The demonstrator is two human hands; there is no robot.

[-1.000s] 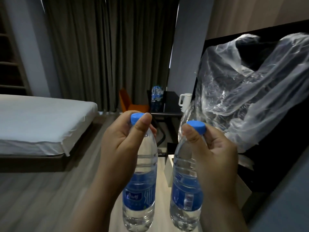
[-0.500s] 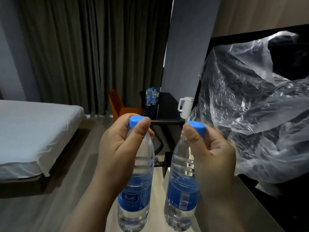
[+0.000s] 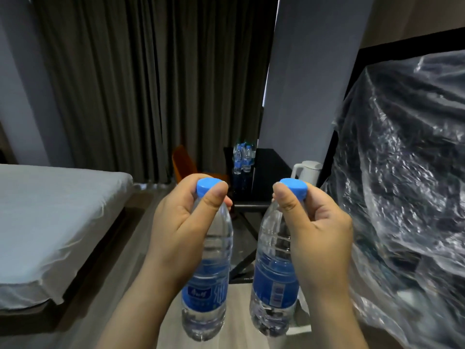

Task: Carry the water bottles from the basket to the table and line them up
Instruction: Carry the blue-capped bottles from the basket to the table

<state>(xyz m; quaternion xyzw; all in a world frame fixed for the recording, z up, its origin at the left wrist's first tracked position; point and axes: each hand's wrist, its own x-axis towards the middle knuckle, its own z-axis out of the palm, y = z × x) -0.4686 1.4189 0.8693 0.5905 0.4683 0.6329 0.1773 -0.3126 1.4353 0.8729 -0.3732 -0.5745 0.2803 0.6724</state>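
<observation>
— Spanning the left: bed [image 3: 50, 217]. Right: plastic sheeting [image 3: 407, 187]. Far table [image 3: 266, 177] with bottles [image 3: 242, 157]?

— Yes, grouped there. Left hand [image 3: 181, 233] closed round one bottle [image 3: 207, 293] at the neck; right hand [image 3: 319, 238] likewise grips another bottle [image 3: 274, 285]. Both upright, side by side, apart.

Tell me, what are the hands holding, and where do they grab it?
Each holds a clear plastic water bottle by its blue-capped neck: the left hand the left bottle, the right hand the right bottle.
</observation>
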